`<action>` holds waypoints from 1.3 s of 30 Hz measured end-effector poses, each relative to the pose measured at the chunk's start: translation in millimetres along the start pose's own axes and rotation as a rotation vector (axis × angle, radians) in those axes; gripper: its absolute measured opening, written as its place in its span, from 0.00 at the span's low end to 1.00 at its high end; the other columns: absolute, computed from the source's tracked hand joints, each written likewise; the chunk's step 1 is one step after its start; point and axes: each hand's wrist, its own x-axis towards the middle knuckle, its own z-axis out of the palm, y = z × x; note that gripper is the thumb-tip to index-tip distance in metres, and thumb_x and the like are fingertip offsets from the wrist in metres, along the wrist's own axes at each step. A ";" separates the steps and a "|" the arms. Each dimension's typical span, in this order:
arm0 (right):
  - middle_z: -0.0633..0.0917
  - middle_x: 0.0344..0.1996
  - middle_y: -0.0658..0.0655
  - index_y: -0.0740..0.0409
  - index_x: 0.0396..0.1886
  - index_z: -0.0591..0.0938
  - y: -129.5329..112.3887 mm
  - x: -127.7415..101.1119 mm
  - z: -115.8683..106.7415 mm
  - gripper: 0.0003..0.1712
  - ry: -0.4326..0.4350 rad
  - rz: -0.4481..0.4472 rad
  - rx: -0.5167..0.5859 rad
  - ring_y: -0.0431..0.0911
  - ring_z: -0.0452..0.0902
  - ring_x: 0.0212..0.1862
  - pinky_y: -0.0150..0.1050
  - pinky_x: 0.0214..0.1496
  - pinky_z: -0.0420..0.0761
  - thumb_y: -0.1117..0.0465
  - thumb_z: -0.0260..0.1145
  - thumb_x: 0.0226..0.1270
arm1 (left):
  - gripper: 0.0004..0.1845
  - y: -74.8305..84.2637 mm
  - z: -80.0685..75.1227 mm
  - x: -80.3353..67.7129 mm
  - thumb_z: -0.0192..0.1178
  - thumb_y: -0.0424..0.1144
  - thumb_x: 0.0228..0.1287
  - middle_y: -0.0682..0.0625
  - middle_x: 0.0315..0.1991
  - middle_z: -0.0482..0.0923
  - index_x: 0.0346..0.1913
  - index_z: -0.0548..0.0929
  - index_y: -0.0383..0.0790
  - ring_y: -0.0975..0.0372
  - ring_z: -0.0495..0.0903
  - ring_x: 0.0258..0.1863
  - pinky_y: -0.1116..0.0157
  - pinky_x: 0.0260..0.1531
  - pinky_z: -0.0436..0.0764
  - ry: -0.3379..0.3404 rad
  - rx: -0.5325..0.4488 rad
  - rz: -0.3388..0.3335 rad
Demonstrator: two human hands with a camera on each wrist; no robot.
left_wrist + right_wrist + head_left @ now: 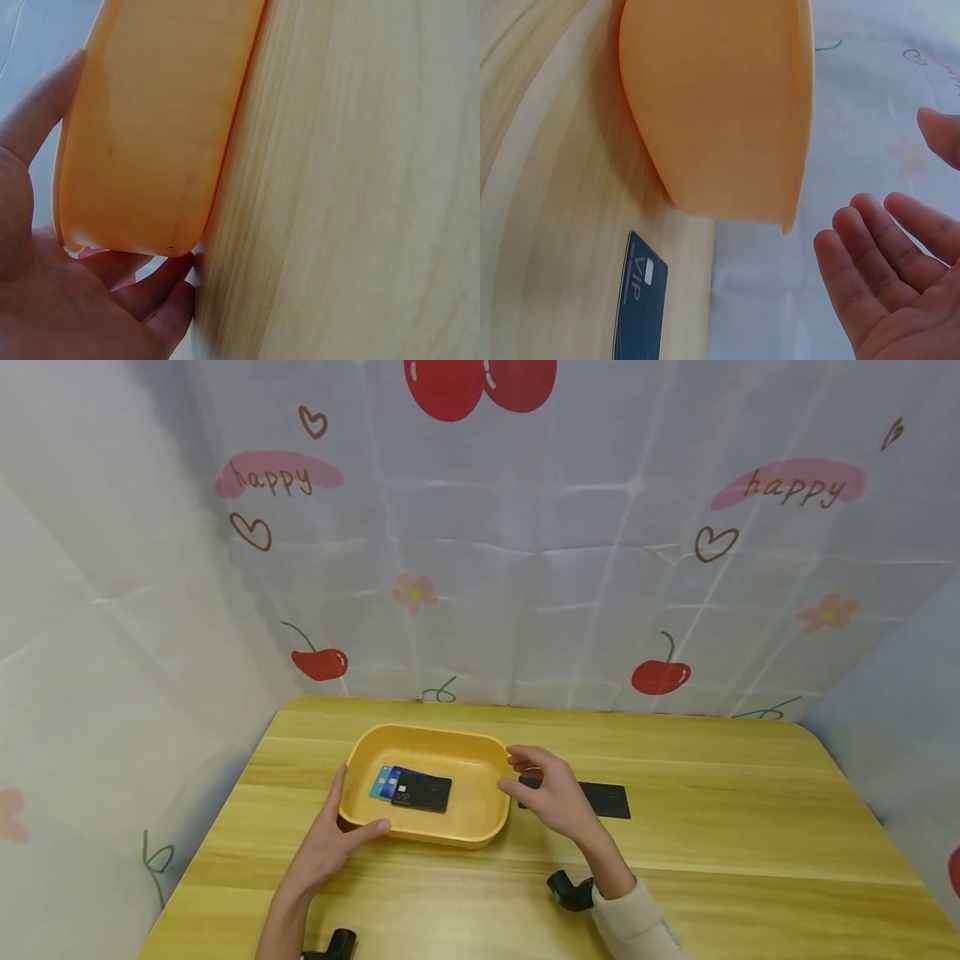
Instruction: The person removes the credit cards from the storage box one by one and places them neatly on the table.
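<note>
A yellow plastic basin (pixel 474 789) stands on the table, holding a light blue card (pixel 378 783), a darker blue card (pixel 389 786) and a black VIP card (pixel 423 793), overlapping one another. My left hand (pixel 322 856) grips the basin's left end, thumb on the near rim and fingers round the outer wall, as the left wrist view shows. Beside the right rim, my right hand (pixel 555 793) has its fingers spread, holding nothing and apart from the wall in the right wrist view. Under that hand a black VIP card (pixel 641 296) lies on the table, partly hidden in the head view.
More black card surface (pixel 609 800) shows right of my right hand. The wood-grain table (pixel 750 827) meets a white sheet (pixel 525 610) printed with cherries and hearts at the back. Black angled pieces (pixel 572 892) sit by both wrists.
</note>
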 end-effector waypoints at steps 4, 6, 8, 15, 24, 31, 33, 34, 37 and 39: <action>0.81 0.51 0.64 0.69 0.62 0.76 -3.5 2.4 5.9 0.29 -0.012 0.020 0.036 0.60 0.76 0.53 0.53 0.58 0.76 0.60 0.71 0.65 | 0.63 1.1 0.3 0.1 0.72 0.48 0.59 0.39 0.79 0.32 0.79 0.30 0.55 0.43 0.41 0.76 0.41 0.69 0.47 0.001 0.008 0.001; 0.81 0.51 0.62 0.67 0.63 0.76 -4.9 3.7 9.5 0.29 -0.023 0.027 0.047 0.60 0.76 0.53 0.52 0.58 0.76 0.59 0.71 0.65 | 0.62 1.5 0.4 -0.3 0.72 0.48 0.59 0.39 0.79 0.32 0.79 0.30 0.55 0.43 0.41 0.76 0.41 0.69 0.47 0.001 0.008 -0.001; 0.81 0.51 0.61 0.67 0.63 0.76 -6.8 5.0 13.2 0.29 -0.034 0.026 0.054 0.60 0.76 0.54 0.51 0.59 0.76 0.59 0.71 0.66 | 0.62 1.9 0.4 -0.6 0.72 0.48 0.59 0.38 0.79 0.33 0.79 0.31 0.55 0.43 0.41 0.75 0.41 0.69 0.47 0.004 0.011 -0.004; 0.80 0.51 0.59 0.66 0.63 0.76 -13.1 8.4 26.4 0.28 -0.067 0.016 0.092 0.58 0.75 0.54 0.50 0.59 0.75 0.60 0.70 0.66 | 0.62 3.4 -0.1 -0.5 0.72 0.49 0.59 0.38 0.78 0.33 0.79 0.31 0.56 0.42 0.42 0.75 0.40 0.68 0.48 0.005 0.024 -0.004; 0.80 0.53 0.62 0.68 0.64 0.75 -19.8 13.2 42.8 0.29 -0.095 0.023 0.104 0.59 0.74 0.55 0.53 0.60 0.74 0.64 0.71 0.65 | 0.62 3.1 0.0 -0.1 0.71 0.48 0.60 0.38 0.78 0.34 0.79 0.31 0.55 0.42 0.43 0.75 0.41 0.69 0.49 0.002 0.013 0.006; 0.80 0.54 0.59 0.63 0.64 0.76 -18.5 17.8 53.2 0.30 -0.108 0.010 0.077 0.59 0.75 0.56 0.51 0.60 0.74 0.58 0.71 0.65 | 0.62 4.2 -1.3 -0.9 0.72 0.49 0.59 0.37 0.78 0.34 0.79 0.31 0.54 0.42 0.41 0.75 0.41 0.69 0.47 0.008 0.024 0.001; 0.80 0.54 0.59 0.64 0.64 0.76 -19.2 18.9 56.5 0.30 -0.117 0.012 0.079 0.59 0.74 0.56 0.51 0.60 0.74 0.57 0.71 0.65 | 0.62 4.1 -1.4 -0.7 0.72 0.48 0.59 0.37 0.78 0.34 0.79 0.31 0.54 0.42 0.42 0.75 0.40 0.69 0.48 0.006 0.024 0.006; 0.79 0.54 0.59 0.64 0.65 0.75 -19.4 19.4 58.2 0.31 -0.123 0.013 0.078 0.59 0.74 0.56 0.52 0.60 0.74 0.56 0.71 0.66 | 0.62 4.0 -1.3 -0.7 0.71 0.48 0.59 0.37 0.78 0.34 0.79 0.31 0.54 0.42 0.42 0.75 0.40 0.69 0.48 0.005 0.023 0.007; 0.79 0.55 0.60 0.65 0.65 0.75 -19.5 21.3 62.9 0.31 -0.138 0.010 0.075 0.59 0.74 0.56 0.53 0.60 0.74 0.56 0.70 0.66 | 0.62 3.7 -0.7 -0.5 0.71 0.48 0.60 0.37 0.78 0.34 0.79 0.30 0.54 0.42 0.43 0.75 0.40 0.69 0.48 0.003 0.023 0.006; 0.79 0.55 0.61 0.65 0.64 0.76 -19.3 22.6 65.3 0.31 -0.145 0.005 0.062 0.60 0.74 0.56 0.54 0.60 0.74 0.56 0.70 0.66 | 0.62 3.7 -0.3 -0.3 0.71 0.48 0.59 0.37 0.78 0.34 0.79 0.31 0.54 0.42 0.43 0.75 0.41 0.69 0.48 0.001 0.024 0.003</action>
